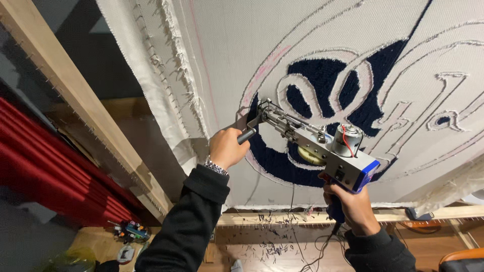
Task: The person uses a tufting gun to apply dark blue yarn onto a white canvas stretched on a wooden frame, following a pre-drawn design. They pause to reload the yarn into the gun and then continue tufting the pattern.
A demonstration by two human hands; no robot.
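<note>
A metal tufting gun [322, 146] with a small motor and a blue rear end presses its needle tip against a stretched white cloth [302, 45]. My left hand [227, 147] grips the gun's black front handle. My right hand [353, 204] holds the rear grip below the gun's body. On the cloth, a round design [322, 80] is partly filled with dark navy yarn, with white outlines around the shapes. The gun's tip sits at the left edge of the navy area. A watch shows on my left wrist, and both arms wear black sleeves.
A wooden frame [85, 106] with rows of nails holds the cloth; its lower bar [282, 218] carries yarn scraps. A red curtain [45, 171] hangs at left. Small toys and objects [128, 231] lie on the wooden floor. A cord [315, 252] hangs below the gun.
</note>
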